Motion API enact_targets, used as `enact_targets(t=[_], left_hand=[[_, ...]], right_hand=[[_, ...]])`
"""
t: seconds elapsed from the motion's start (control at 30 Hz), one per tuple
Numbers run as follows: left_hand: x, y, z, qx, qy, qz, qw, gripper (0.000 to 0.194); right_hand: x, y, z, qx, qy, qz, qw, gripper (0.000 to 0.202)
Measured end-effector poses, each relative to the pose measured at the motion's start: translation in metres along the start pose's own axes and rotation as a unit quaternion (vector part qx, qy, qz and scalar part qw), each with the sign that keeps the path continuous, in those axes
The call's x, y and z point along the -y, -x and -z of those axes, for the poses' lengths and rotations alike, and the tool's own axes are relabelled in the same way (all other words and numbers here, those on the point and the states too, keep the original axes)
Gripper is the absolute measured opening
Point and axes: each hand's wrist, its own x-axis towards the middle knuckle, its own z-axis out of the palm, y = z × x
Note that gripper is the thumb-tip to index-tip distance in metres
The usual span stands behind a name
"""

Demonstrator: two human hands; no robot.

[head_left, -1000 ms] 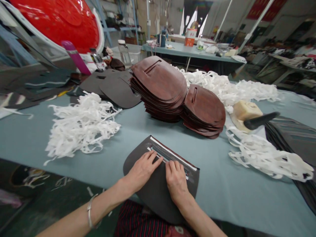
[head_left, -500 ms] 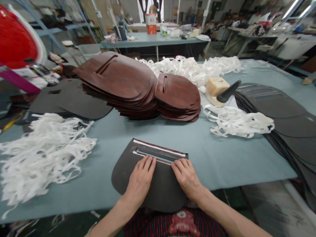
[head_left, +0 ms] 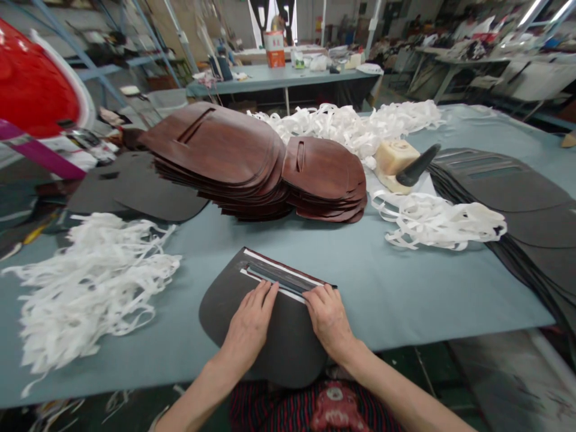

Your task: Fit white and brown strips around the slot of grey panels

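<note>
A dark grey leather-like panel (head_left: pixel 290 354) with a rounded lower end lies at the table's front edge, in front of my body. Near its straight far edge runs a long slot (head_left: pixel 270 276), with white strips along both sides and reddish-brown edging showing. My left hand (head_left: pixel 249 318) rests on the panel, its fingertips at the slot's near edge and its fingers lying close together. Further right along that edge, my right hand (head_left: pixel 330 318) presses with slightly bent fingers by the slot's right end. The undersides of both hands' fingers are hidden.
Stacks of brown slotted panels (head_left: pixel 216 144) stand beyond my hands. White strips heap at left (head_left: pixel 99 288), at right (head_left: pixel 445 222) and behind the stacks. A pale block (head_left: pixel 396 157) and a dark horn-shaped piece (head_left: pixel 418 167) sit near grey panels (head_left: pixel 517 186).
My right hand has slid left along the slot's edge, closer to my left hand. The panel has turned a little and shifted slightly left. The camera view has shifted slightly.
</note>
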Motion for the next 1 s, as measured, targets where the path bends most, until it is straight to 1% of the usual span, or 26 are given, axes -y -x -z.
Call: enact_targets(t=[0.07,0.17,0.3,0.37,0.43,0.53,0.63,0.8,1.0], left_hand=[[0.002,0.0,0.0,-0.002,0.01,0.01,1.0,0.059],[-0.002,-0.003,0.0,-0.006,0.014,0.02,1.0,0.053],[-0.005,-0.009,0.005,0.009,0.055,0.0,0.998,0.05],[-0.005,-0.012,0.01,0.021,0.084,-0.011,0.996,0.051],[-0.006,-0.014,0.014,0.022,0.092,-0.018,0.995,0.05],[-0.011,-0.014,0.017,0.014,0.071,-0.024,0.997,0.045],[-0.02,-0.013,0.017,0.025,0.046,-0.023,0.998,0.047],[-0.036,-0.012,0.011,0.034,-0.003,-0.02,0.999,0.043],[-0.056,-0.007,-0.002,0.001,-0.044,-0.004,0.999,0.044]], right_hand=[[0.002,0.0,-0.002,0.0,0.0,0.007,1.0,0.018],[-0.001,0.0,0.002,0.008,0.004,0.05,0.999,0.019],[-0.005,-0.001,0.01,0.036,0.015,0.104,0.994,0.018],[-0.005,-0.002,0.012,0.047,0.014,0.114,0.992,0.019],[-0.005,-0.003,0.013,0.05,0.015,0.12,0.991,0.02],[-0.005,-0.004,0.013,0.048,0.025,0.128,0.99,0.022],[-0.005,-0.004,0.012,0.056,0.037,0.136,0.988,0.021],[-0.004,-0.002,0.011,0.071,0.065,0.157,0.983,0.022],[-0.002,0.004,0.01,0.026,0.068,0.183,0.981,0.028]])
